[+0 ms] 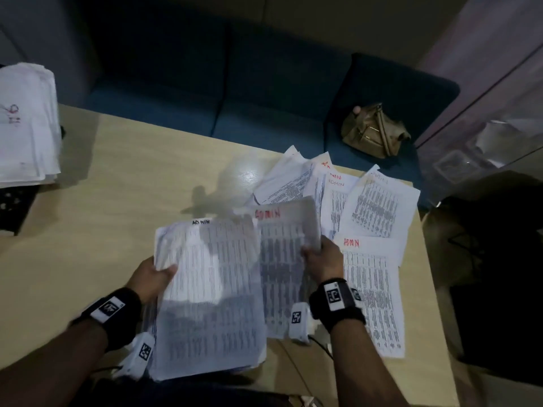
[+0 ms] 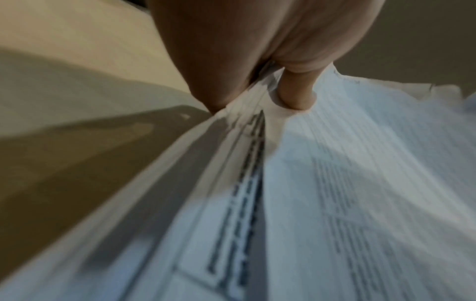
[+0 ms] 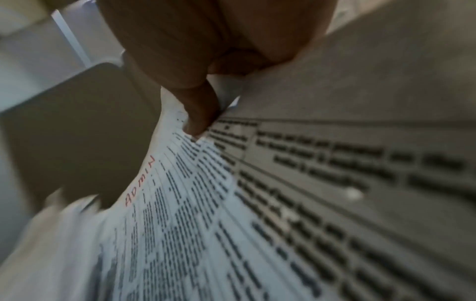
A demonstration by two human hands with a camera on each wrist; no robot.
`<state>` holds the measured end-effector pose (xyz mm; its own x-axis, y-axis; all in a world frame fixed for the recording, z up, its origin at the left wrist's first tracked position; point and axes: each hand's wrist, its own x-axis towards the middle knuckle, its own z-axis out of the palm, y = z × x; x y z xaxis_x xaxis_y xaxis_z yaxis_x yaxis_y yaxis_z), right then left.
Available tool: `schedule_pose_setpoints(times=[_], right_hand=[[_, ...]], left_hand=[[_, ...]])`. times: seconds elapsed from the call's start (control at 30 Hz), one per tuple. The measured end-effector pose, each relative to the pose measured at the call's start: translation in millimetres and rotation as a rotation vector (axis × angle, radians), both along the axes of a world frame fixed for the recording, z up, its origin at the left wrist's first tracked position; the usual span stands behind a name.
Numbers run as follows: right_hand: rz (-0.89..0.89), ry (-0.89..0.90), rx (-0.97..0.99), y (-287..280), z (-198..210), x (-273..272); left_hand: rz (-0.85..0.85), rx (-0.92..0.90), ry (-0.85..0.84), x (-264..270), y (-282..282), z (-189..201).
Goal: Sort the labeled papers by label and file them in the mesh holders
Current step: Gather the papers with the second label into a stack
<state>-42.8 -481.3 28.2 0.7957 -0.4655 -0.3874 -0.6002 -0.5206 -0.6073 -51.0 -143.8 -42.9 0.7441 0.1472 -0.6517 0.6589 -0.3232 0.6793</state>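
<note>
- The pale wooden desk (image 1: pixel 123 183) carries the papers; a dark blue sofa (image 1: pixel 205 92) lies beyond the fingers, with a tan leather handbag (image 1: pixel 371 130) on it.
- A loose spread of white printed sheets labelled ADMIN (image 1: pixel 373 207) lies on the desk just past and right of the right fingers.
- A thick white paper stack with a black ADMIN label (image 1: pixel 210 289) is gripped at its left edge by the left hand (image 1: pixel 152 277), thumb on top, fingers (image 2: pixel 221 67) beneath.
- A white sheet with a red ADMIN label (image 1: pixel 285 245), partly under that stack, is pinched at its right edge by the right hand (image 1: pixel 323 259).
- A white pile (image 1: pixel 26 124) sits in a black mesh holder (image 1: pixel 13 207), well left of the left fingers.
</note>
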Motion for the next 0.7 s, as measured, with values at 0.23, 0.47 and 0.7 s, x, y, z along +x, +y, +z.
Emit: schedule_pose_setpoints(times=[0.23, 0.47, 0.7], right_hand=[[-0.394, -0.049, -0.081, -135, 7, -43], [-0.355, 0.168, -0.162, -190, -40, -74], [-0.303, -0.052, -0.124, -179, -31, -76]], left_hand=[[0.029, -0.033, -0.052, 14, -42, 11], [-0.106, 0.083, -0.084, 15, -92, 12], [-0.074, 0.094, -0.099, 14, -105, 9]])
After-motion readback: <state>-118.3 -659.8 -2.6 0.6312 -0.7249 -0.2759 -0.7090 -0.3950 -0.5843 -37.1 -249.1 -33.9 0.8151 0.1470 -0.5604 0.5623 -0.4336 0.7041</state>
